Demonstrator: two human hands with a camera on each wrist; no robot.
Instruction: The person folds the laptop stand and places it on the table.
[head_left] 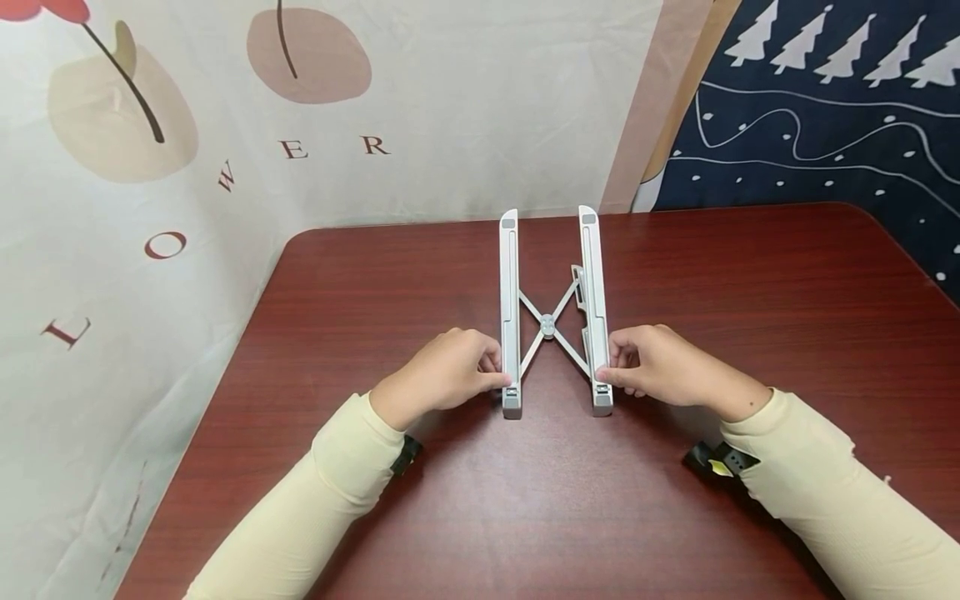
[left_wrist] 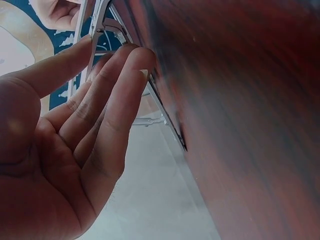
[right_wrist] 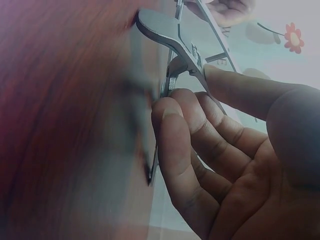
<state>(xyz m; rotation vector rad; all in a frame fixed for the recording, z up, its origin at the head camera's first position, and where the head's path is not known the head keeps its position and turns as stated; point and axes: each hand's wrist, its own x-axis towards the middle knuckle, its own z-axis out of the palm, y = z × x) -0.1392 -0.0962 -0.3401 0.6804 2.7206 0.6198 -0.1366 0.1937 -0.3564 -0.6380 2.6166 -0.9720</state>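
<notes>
Left hand point(head_left: 450, 371) sits against the outer side of the left rail of the silver-grey folding metal stand with two long parallel rails and an X-shaped cross-link point(head_left: 548, 323), thumb on top of the rail near its close end, fingers curled down along the outside; in the left wrist view the same left hand point(left_wrist: 65, 150) shows its fingers point(left_wrist: 112, 100) only gently bent, tips laid on the rail's edge, thumb stretched out towards the frame, so a light pinch and not a fist; right hand point(head_left: 660, 367) mirrors it on the other rail, thumb on top by the near end, fingers tucked against the outer face; up close, the right hand point(right_wrist: 235, 150) has its fingers point(right_wrist: 175, 145) curled in under the metal while the thumb presses the upper edge of the stand point(right_wrist: 170, 35); a firmer hold on that side.

And the stand itself lies flat in the middle of the dark reddish-brown wood-grain table point(head_left: 375, 283), rails running away from the person, set apart with the crossed link spread between them and its round pivot midway; far ends of the rails reach close to the table's back edge.

Both forearms wear pale cream long sleeves point(head_left: 330, 492); behind the table hangs a white cloth printed with flowers and brown letters point(head_left: 225, 167), and to the right a dark blue cloth with white trees point(head_left: 825, 108).
</notes>
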